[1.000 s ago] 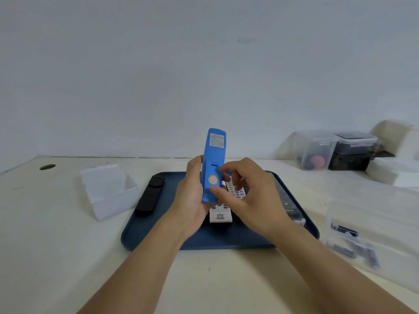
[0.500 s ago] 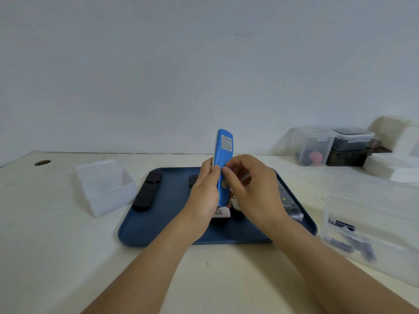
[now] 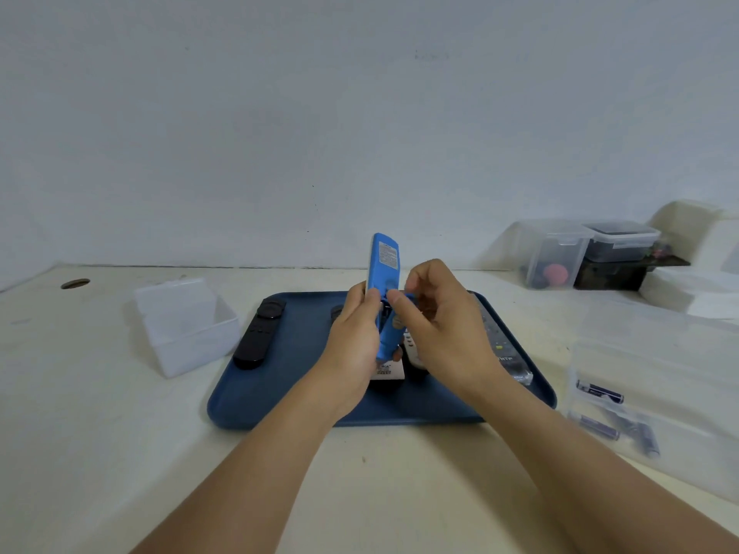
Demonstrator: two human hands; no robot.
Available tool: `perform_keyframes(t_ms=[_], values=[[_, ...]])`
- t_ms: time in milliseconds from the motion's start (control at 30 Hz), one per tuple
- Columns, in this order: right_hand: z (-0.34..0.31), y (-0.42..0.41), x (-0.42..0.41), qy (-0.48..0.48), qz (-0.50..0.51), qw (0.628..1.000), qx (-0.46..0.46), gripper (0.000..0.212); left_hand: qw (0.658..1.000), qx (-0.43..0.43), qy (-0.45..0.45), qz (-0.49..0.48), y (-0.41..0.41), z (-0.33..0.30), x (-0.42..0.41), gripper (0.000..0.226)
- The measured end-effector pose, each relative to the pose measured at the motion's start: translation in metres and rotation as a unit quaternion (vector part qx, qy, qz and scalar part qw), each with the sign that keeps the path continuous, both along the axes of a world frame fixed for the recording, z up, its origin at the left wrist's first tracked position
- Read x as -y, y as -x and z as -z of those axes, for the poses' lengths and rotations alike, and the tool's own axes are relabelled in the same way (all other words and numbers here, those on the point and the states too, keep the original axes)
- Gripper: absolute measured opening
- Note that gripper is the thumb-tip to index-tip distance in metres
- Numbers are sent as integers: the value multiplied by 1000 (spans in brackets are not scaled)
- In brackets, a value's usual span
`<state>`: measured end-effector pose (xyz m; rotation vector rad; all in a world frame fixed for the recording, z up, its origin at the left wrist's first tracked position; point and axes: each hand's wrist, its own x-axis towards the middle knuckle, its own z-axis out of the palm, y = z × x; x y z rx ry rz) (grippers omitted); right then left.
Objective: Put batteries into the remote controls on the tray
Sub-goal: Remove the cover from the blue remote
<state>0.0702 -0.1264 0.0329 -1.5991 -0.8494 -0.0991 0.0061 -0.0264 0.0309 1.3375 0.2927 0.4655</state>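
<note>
So the person's got the blue remote (image 3: 382,273) held upright above the dark blue tray (image 3: 280,393), left hand (image 3: 354,337) wrapped around its lower body, while the right hand (image 3: 440,329) pinches the blue battery cover (image 3: 394,327), which looks like it's peeling away from the back at the bottom. Pretty clearly the cover-opening step, so no cells are in this one yet. Next move looks like getting that cover fully off and parked somewhere, then reaching right for the batteries (image 3: 600,393) sitting in the clear plastic box (image 3: 660,353) beside the tray. The black remote (image 3: 258,337) and a grey one (image 3: 500,345) lie on the tray waiting; can't tell if they're loaded. Polarity's the thing to watch.
</note>
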Motion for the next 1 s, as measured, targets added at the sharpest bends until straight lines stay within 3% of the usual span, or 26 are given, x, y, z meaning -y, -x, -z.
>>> perform_keyframes(t_ms=[133, 267, 367, 467, 667, 733, 867, 933, 1000], values=[[-21, -8, 13, -41, -3, 994, -102, 9, 998, 18, 54, -35, -1, -3, -5, 22], [-34, -15, 43, 120, -67, 969, -205, 12, 995, 29, 45, -85, -1, -1, -16, 12], [-29, -14, 49, 277, -62, 942, -179, 15, 995, 37, 57, -73, -1, -1, -15, 17], [-27, -13, 48, 355, -59, 923, -134, 14, 995, 51, 79, -36, 1, -3, -9, 22], [-30, -12, 52, 483, 2, 871, 85, 19, 987, 80, 129, 51, 5, -8, -8, 40], [-32, -10, 52, 435, 15, 890, 134, 17, 988, 82, 115, 60, 6, -8, -8, 41], [-34, 7, 40, 127, 7, 982, 137, 21, 991, 67, 85, 79, 5, -5, -7, 45], [-27, 15, 31, 71, 11, 984, 163, 25, 990, 61, 81, 95, 4, -3, -5, 49], [-17, 14, 24, 83, 44, 972, 214, 25, 989, 61, 93, 102, 5, -3, -3, 49]])
